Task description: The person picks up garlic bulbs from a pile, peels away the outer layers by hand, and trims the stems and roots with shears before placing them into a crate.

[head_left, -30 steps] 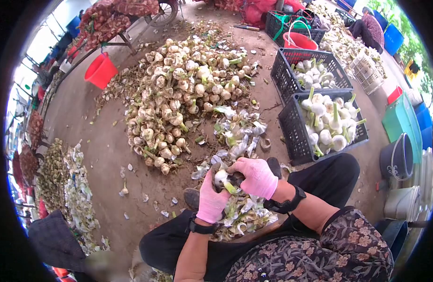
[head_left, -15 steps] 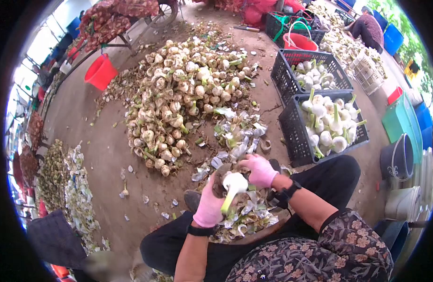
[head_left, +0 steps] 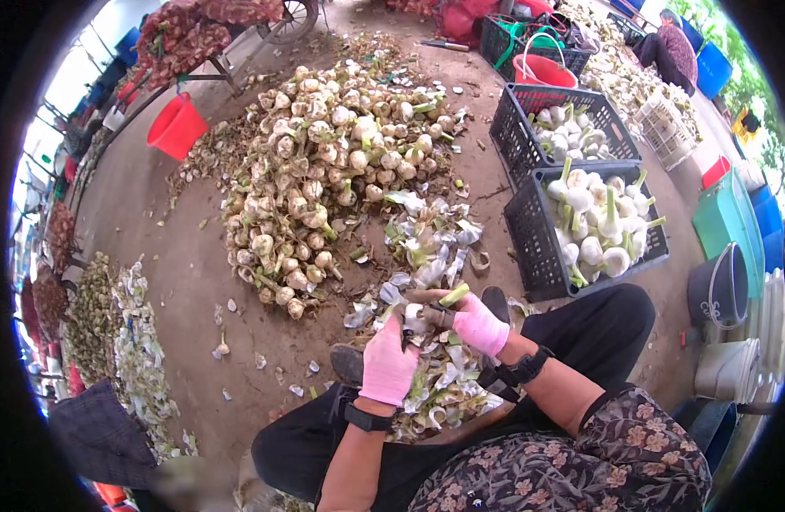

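Both hands wear pink gloves with dark, soiled fingertips and meet above the peelings between my legs. My left hand point(head_left: 391, 365) is closed on the left side of a white garlic bulb point(head_left: 414, 319), which is mostly hidden by fingers. From the other side my right hand point(head_left: 479, 326) closes round it, and a cut green stem point(head_left: 454, 295) pokes out above its fingers. Beneath both hands lies a heap of loose garlic skins point(head_left: 448, 384). More papery skins point(head_left: 431, 243) lie just beyond the hands.
A large pile of unpeeled garlic point(head_left: 324, 162) covers the floor ahead. Two black crates point(head_left: 529, 247) of clean white bulbs stand at my right, with a red bucket point(head_left: 550, 75) behind. Another red bucket point(head_left: 177, 128) hangs far left. A person point(head_left: 669, 55) sits at the far right.
The garlic bulb has turned: its stem pointed down towards me and now points up to the right. My right hand has come down and closed on it; my left hand has shifted slightly.
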Motion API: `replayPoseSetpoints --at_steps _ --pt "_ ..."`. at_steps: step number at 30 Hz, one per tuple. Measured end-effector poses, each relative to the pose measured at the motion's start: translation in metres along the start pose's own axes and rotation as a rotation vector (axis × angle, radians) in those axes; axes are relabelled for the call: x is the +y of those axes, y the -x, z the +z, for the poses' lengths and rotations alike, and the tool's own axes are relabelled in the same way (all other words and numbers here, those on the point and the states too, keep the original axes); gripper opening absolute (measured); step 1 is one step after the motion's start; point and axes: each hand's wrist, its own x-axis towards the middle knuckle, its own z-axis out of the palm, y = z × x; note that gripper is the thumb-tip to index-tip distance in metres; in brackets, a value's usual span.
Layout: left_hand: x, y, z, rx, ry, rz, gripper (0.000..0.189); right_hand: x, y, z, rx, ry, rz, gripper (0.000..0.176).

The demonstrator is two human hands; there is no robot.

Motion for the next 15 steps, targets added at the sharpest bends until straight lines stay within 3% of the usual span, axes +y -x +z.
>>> replayPoseSetpoints --at_steps 2,7,8,10,13,15 --pt "-0.003 -0.001 0.003 -0.004 -0.062 0.007 0.046 0.006 0.001 -0.003 0.071 -0.205 0.161 0.043" --pt "-0.021 0.009 0.016 -0.129 -0.292 0.029 0.025 0.009 -0.019 -0.024 0.250 -0.566 0.127 0.039" --pt "-0.026 0.010 0.021 -0.214 -0.238 -0.019 0.029 0.007 -0.025 -0.028 0.279 -0.673 0.146 0.037" --pt "-0.041 0.016 0.031 -0.256 -0.202 0.068 0.041 0.019 -0.040 -0.055 0.320 -0.910 0.145 0.034" --pt "-0.028 0.011 0.024 -0.385 -0.205 -0.086 0.059 0.004 -0.063 -0.116 0.526 -1.107 -0.062 0.029" --pt "-0.035 0.010 0.023 -0.341 -0.193 -0.131 0.062 -0.042 -0.062 -0.164 0.952 0.706 0.063 0.027"
